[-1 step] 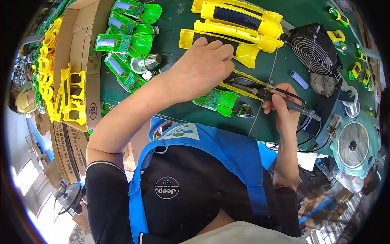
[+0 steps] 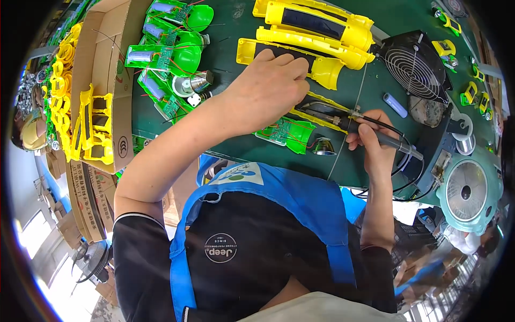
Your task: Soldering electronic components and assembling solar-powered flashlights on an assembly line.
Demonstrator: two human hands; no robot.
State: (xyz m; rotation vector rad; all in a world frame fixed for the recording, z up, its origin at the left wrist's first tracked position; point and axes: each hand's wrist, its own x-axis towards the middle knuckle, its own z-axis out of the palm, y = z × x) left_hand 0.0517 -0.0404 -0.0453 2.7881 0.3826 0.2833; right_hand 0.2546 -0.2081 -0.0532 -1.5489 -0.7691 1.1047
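Observation:
My right hand [image 2: 376,145] grips a soldering iron [image 2: 399,145] with a dark handle and a black cable, its tip end reaching left over a yellow flashlight housing [image 2: 333,122]. Above that housing's left part, my left hand [image 2: 276,88] is closed, fingers curled down; what they pinch is hidden beneath the hand. Just below lies a green housing half [image 2: 299,137] with a circuit board and red wires, beside a silver reflector cup [image 2: 324,146]. Beyond my left hand lie several yellow housings [image 2: 357,35] with dark panels.
Green housings [image 2: 185,53] with batteries and boards lie at the left, beside a cardboard box [image 2: 102,59] and yellow parts. A black fan [image 2: 416,67], a loose battery [image 2: 395,105], a solder spool [image 2: 464,131] and a teal fan [image 2: 465,190] are on the right.

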